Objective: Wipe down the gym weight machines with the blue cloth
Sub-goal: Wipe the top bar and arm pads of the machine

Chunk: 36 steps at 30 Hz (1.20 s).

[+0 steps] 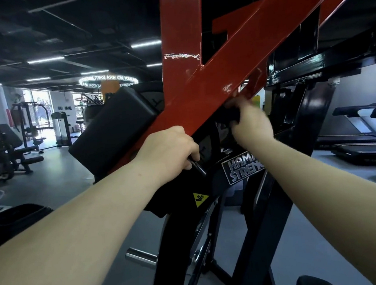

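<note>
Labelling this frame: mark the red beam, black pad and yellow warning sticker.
red beam point(233, 70), head view, middle of the diagonal face.
black pad point(113, 128), head view, centre of its broad face.
yellow warning sticker point(200, 199), head view, centre of the triangle.

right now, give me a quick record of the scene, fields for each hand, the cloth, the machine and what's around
left hand: fingers curled round a small metal pin under the red beam
right hand: blurred, gripping something dark against the beam's underside; cannot tell what it is
blue cloth: none clearly seen
machine: red and black frame, black pad, nameplate, yellow warning sticker
around: treadmills to the right, more gym machines far left
</note>
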Each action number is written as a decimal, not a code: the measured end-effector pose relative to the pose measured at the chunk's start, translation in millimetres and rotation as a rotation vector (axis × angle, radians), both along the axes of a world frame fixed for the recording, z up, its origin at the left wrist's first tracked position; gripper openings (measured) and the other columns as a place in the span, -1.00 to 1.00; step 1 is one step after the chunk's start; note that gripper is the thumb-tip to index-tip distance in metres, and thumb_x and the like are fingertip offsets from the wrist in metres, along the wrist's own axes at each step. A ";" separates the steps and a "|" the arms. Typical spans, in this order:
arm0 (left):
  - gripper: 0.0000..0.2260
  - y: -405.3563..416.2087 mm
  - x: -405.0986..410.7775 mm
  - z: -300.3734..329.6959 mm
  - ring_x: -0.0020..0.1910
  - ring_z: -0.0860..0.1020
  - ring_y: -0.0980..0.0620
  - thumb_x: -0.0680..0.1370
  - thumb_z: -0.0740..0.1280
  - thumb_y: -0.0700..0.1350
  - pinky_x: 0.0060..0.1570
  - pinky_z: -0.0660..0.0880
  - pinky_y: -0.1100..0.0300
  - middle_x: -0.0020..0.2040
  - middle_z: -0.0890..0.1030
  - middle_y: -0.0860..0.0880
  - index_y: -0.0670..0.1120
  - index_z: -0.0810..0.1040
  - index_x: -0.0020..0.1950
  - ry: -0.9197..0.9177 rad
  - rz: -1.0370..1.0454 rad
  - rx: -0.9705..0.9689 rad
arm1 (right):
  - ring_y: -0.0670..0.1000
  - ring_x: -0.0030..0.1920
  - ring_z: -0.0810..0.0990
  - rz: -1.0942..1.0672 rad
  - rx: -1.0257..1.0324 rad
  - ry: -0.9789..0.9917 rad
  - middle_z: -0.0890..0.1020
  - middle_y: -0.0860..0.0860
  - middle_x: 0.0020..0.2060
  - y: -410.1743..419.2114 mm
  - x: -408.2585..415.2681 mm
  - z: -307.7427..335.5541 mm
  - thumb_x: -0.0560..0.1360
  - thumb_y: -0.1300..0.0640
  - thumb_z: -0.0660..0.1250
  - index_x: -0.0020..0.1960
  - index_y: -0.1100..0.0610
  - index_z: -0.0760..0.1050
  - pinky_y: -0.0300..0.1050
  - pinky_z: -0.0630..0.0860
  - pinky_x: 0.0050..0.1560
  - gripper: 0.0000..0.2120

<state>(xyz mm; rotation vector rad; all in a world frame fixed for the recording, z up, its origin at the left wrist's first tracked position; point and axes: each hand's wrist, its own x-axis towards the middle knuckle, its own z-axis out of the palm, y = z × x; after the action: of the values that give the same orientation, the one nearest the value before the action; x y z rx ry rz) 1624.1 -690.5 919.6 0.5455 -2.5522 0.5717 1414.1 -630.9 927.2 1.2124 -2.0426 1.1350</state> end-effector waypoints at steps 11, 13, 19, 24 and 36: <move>-0.78 -1.5 -4.6 -4.1 0.06 0.50 0.12 0.47 0.45 0.00 -0.05 0.51 0.12 0.02 0.46 0.13 0.23 0.61 0.08 0.060 0.018 0.035 | 0.16 0.15 0.49 -0.216 0.266 0.315 0.57 0.03 0.13 36.5 17.1 -32.8 0.47 0.27 0.32 0.29 -0.08 0.42 0.07 0.48 0.06 -0.54; -0.80 -1.8 -4.3 -7.6 0.03 0.52 0.09 0.47 0.45 0.00 -0.06 0.52 0.10 0.02 0.45 0.12 0.23 0.60 0.06 0.092 0.030 0.050 | 0.15 0.11 0.50 0.053 0.282 0.362 0.57 0.00 0.07 23.2 39.7 -50.2 0.47 0.27 0.29 0.25 -0.09 0.46 0.01 0.45 -0.05 -0.57; -0.86 2.7 -10.9 -19.2 -0.09 0.50 -0.01 0.49 0.43 0.05 -0.24 0.35 0.17 0.01 0.46 0.07 0.15 0.61 0.04 0.194 0.029 0.006 | 0.15 0.25 0.44 -0.298 0.315 0.366 0.49 0.05 0.22 33.1 13.9 -33.1 0.47 0.27 0.32 0.38 -0.07 0.36 0.05 0.40 0.14 -0.47; -0.88 -8.0 -11.3 -31.1 -0.04 0.51 0.01 0.46 0.46 0.01 -0.22 0.39 0.15 -0.05 0.52 0.10 0.12 0.61 -0.03 0.325 -0.081 0.022 | 0.16 0.13 0.46 0.014 0.240 0.352 0.53 0.06 0.12 13.3 60.5 -67.8 0.46 0.26 0.28 0.27 -0.03 0.42 0.03 0.44 -0.07 -0.59; -0.61 -48.9 39.9 -60.6 0.26 0.47 -0.04 0.48 0.39 -0.28 0.18 0.51 0.03 0.29 0.52 -0.01 -0.10 0.54 0.31 0.565 -0.193 -0.124 | -0.21 0.07 0.44 0.332 -0.338 -0.181 0.44 -0.21 0.12 6.6 103.9 -114.3 0.53 0.30 0.30 0.21 -0.13 0.42 -0.16 0.43 0.12 -0.61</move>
<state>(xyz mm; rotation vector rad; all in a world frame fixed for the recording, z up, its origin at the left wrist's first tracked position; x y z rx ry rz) 1663.9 -739.4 859.1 0.3485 -1.9905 0.4272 1518.0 -624.3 812.9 1.3409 -1.7110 1.7231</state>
